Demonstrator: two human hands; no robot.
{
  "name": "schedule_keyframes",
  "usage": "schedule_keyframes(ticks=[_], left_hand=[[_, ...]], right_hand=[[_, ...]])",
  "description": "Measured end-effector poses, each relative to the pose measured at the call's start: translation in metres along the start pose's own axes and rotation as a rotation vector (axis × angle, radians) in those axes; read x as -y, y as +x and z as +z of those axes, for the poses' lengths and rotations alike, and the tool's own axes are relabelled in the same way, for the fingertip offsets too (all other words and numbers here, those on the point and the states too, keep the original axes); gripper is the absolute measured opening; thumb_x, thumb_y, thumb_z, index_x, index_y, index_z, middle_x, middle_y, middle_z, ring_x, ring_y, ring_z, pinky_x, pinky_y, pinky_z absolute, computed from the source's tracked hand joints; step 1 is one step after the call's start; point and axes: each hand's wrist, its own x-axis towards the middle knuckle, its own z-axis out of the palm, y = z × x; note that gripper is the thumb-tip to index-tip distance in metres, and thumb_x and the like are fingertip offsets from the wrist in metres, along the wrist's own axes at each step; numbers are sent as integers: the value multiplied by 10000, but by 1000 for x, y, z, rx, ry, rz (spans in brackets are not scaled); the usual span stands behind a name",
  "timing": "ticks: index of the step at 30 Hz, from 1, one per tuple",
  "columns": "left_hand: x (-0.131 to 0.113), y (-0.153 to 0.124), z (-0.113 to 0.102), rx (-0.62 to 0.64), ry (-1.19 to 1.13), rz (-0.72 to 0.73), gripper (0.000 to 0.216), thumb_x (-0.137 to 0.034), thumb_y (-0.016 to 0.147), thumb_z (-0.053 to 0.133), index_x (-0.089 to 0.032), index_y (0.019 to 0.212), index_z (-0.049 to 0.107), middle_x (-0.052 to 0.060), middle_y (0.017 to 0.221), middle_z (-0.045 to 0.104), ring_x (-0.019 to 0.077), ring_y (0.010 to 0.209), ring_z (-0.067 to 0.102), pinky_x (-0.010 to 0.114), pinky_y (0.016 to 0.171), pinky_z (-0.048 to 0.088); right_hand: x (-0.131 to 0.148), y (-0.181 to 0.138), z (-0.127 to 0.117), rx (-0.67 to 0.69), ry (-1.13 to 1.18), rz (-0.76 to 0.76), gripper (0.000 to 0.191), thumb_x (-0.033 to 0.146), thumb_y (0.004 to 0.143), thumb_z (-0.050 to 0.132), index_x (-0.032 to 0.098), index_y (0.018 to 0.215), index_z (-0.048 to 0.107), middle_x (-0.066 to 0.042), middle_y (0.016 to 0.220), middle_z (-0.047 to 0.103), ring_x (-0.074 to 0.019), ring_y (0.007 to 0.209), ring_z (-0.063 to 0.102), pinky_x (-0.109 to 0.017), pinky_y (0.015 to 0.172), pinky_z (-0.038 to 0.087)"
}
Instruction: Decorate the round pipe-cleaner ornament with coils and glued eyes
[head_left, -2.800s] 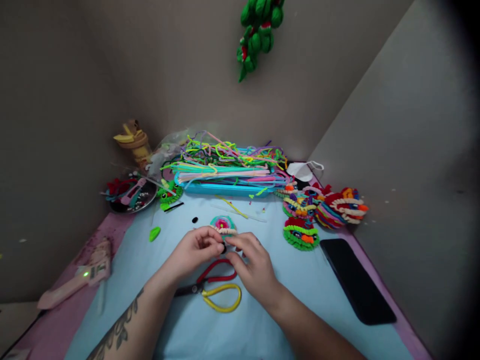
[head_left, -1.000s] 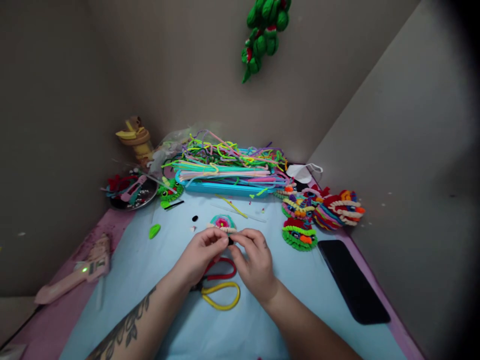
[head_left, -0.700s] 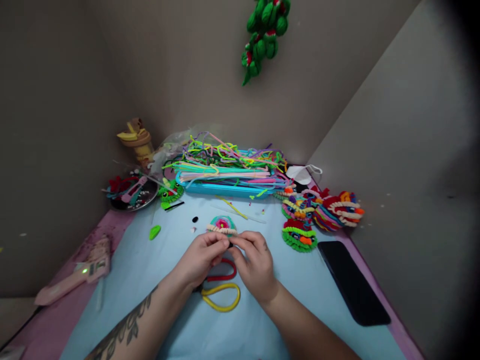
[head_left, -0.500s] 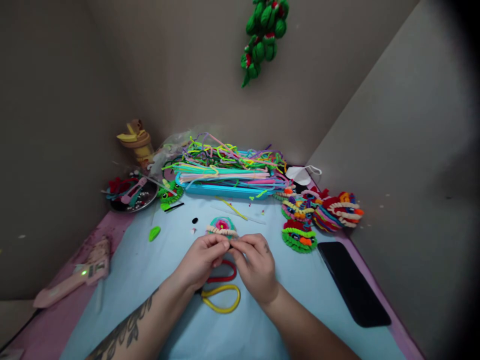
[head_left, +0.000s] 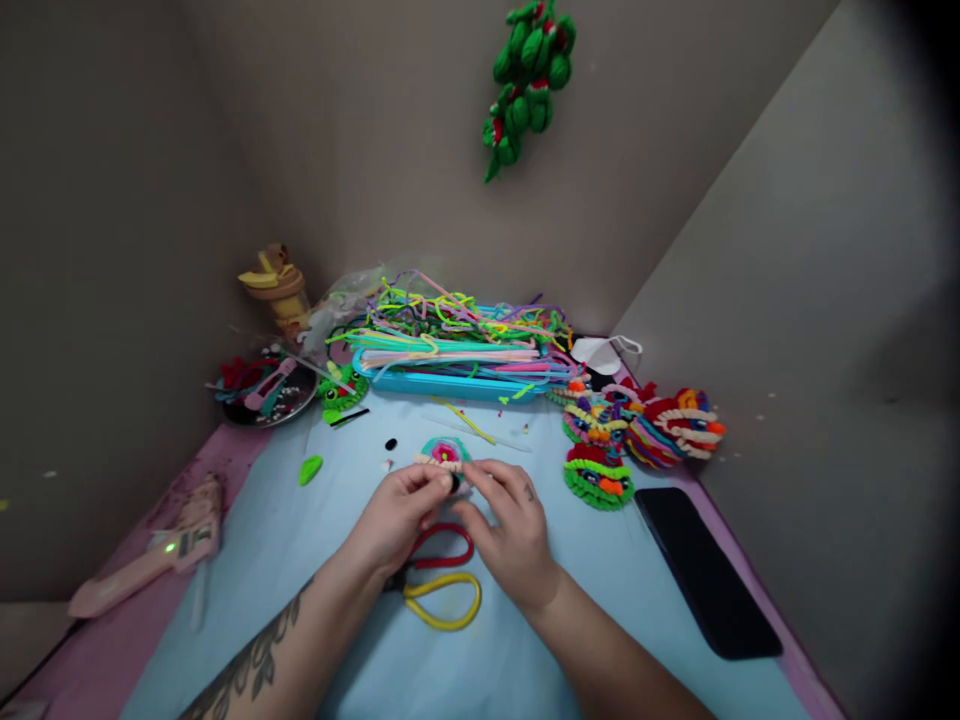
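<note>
My left hand (head_left: 401, 508) pinches a small black piece (head_left: 454, 483) between thumb and fingertips. Close beside it, my right hand (head_left: 516, 525) has its thumb and fingers apart, with nothing visible between them. Just beyond the fingertips lies a round pipe-cleaner piece (head_left: 445, 452) in teal, pink and cream, its near edge partly hidden by the hands. Below the hands rest scissors with one red and one yellow handle (head_left: 450, 577), their blades hidden under my left wrist. A small black oval (head_left: 391, 444) lies to the left of the round piece.
A blue tray (head_left: 450, 383) heaped with pipe cleaners stands at the back. Finished colourful pieces (head_left: 600, 475) and a black phone (head_left: 709, 570) lie right. A pink glue gun (head_left: 150, 565), a metal bowl (head_left: 281, 415) and a green felt-like piece (head_left: 310, 470) are left.
My right fingers have come away from the black piece and spread. The left hand keeps its pinch, and more of the black piece shows.
</note>
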Motion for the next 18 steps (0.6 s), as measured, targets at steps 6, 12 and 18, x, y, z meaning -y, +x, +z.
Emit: schedule_keyframes(ticks=[6, 12, 18], left_hand=[[-28, 18, -38, -387, -332, 221, 238, -186, 585, 823, -92, 702, 638, -42, 532, 515, 22, 446, 405, 106, 372, 263], [-47, 23, -59, -463, -502, 276, 176, -83, 742, 681, -117, 654, 533, -51, 575, 463, 7, 447, 419, 62, 355, 285], [-50, 22, -58, -477, -570, 239, 193, -61, 827, 584, -122, 654, 524, -33, 579, 481, 15, 424, 425, 70, 338, 303]], right_hand=[[7, 0, -14, 721, 44, -126, 59, 257, 825, 635, 220, 870, 626, -1, 796, 634, -156, 755, 588, -260, 663, 470], [10, -5, -4, 1022, -193, -232, 166, 351, 775, 709, 215, 845, 644, -19, 880, 631, -172, 775, 598, -251, 589, 435], [8, -18, 9, 988, -257, -188, 188, 369, 756, 735, 239, 860, 647, -25, 906, 618, -182, 779, 595, -253, 577, 435]])
